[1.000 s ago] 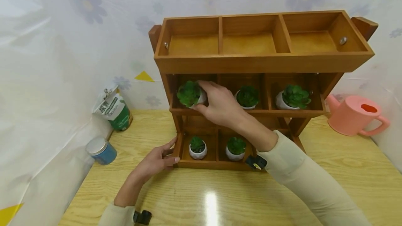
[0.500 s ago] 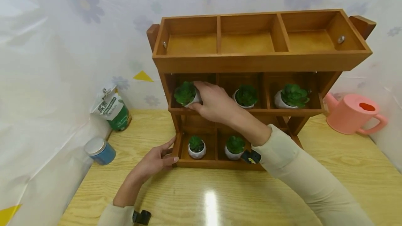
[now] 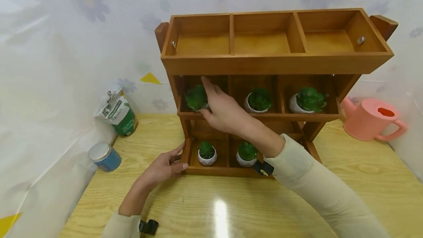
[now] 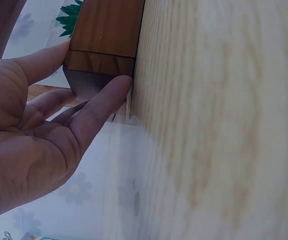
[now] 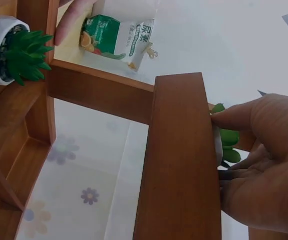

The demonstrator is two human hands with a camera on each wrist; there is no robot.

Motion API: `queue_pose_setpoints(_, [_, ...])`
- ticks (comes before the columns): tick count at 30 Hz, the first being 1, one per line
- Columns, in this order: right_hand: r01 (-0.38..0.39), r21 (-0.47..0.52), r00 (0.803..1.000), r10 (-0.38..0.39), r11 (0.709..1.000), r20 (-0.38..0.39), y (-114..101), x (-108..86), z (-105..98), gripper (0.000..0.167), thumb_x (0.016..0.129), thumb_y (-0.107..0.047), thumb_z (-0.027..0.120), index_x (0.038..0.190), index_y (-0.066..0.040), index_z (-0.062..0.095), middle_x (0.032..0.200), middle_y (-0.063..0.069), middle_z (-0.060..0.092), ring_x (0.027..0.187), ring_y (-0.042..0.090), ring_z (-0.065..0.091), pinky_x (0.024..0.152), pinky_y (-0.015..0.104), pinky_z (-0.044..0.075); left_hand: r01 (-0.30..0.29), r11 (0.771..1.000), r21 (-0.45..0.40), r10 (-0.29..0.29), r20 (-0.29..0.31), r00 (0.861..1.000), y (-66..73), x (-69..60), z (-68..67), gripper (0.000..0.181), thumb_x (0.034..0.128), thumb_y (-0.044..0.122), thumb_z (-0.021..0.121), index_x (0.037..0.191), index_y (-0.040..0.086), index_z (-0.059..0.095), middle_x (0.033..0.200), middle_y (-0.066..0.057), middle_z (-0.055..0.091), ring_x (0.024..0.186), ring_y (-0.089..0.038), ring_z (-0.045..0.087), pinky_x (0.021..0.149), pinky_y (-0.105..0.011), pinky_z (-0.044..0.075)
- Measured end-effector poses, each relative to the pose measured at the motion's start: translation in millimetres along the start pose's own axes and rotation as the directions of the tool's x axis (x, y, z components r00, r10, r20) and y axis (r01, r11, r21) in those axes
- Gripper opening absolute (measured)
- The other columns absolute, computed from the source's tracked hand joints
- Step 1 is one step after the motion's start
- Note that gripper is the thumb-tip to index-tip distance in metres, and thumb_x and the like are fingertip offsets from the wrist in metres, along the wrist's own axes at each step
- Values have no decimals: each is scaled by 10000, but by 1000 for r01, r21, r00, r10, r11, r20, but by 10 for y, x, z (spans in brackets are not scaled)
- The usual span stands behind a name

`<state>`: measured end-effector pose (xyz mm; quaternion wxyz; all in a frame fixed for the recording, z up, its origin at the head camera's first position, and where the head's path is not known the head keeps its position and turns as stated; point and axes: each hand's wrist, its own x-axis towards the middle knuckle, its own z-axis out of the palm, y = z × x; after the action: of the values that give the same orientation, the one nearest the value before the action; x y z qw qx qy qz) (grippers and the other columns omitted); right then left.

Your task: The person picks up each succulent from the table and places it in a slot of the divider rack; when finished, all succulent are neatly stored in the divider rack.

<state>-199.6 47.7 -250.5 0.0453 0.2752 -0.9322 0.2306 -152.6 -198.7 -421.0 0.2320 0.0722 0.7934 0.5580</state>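
Observation:
My right hand (image 3: 224, 111) is at the left compartment of the middle tier, around a green succulent (image 3: 196, 97) in a white pot. The thumb is close to the pot's rim, and the index finger stretches up past the leaves. In the right wrist view the tier's front board hides much of this pot. At the lower left end of the brown wooden shelf (image 3: 277, 67), my left hand (image 3: 163, 168) rests with fairly straight fingers. Thumb and fingertips touch the shelf's end in the left wrist view.
Potted succulents fill the middle (image 3: 259, 100) and right (image 3: 307, 100) compartments of the middle tier. Two smaller ones (image 3: 207, 153) (image 3: 247, 154) stand on the bottom tier. A blue jar (image 3: 105, 157) and a clipped green-white bag (image 3: 119, 115) stand left, a pink watering can (image 3: 373, 119) right.
The succulent pot has moved slightly left and settled into the left compartment. My right hand's fingers have straightened and spread away from it. My left hand stays at the shelf's end.

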Motion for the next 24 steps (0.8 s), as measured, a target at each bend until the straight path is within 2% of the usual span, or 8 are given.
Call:
queue_pose_setpoints(2, [-8,16,1000,8,1000,-7,4,-20,-1,862,1009,-205,628,1644,-70,61,1613,224,342,1094,287,641,853,412,557,-3,1000,-3,3,1,1000,1,5,5,746,1020,174,628,1631,280,214,1611,-276,322,1312,-370,586,937,-450,598])
queue_pose_setpoints(8, [-19,16,999,20,1000,-27,27,-71,-38,900,974,-252,701,1651,-146,117,1615,194,355,1348,351,536,1053,486,517,-4,1000,-7,4,6,1000,8,4,10,755,1015,187,638,1632,279,212,1614,-269,323,1317,-375,580,939,-455,597])
queue_pose_setpoints(15, [32,19,994,-30,999,-106,111,-204,-103,886,938,-320,747,1635,-169,222,1648,121,313,1467,309,407,1110,506,469,-6,1000,-6,6,9,1000,6,0,22,751,1024,176,622,1636,269,197,1615,-283,309,1313,-380,583,951,-466,590])
queue_pose_setpoints(20, [83,44,980,-74,996,-187,201,-460,-216,763,958,-363,716,1597,-178,341,1612,78,396,1445,283,435,1120,518,453,-3,1000,-2,3,4,1000,7,25,52,754,1017,178,634,1635,257,208,1616,-285,302,1316,-381,578,941,-452,596])
queue_pose_setpoints(24, [192,102,956,-163,976,-245,325,-770,-246,646,964,-275,720,1542,-182,448,1548,53,489,1315,255,565,1050,460,520,-13,1000,20,13,2,1000,13,38,50,763,1010,182,646,1634,254,214,1612,-269,326,1343,-385,553,945,-442,595])
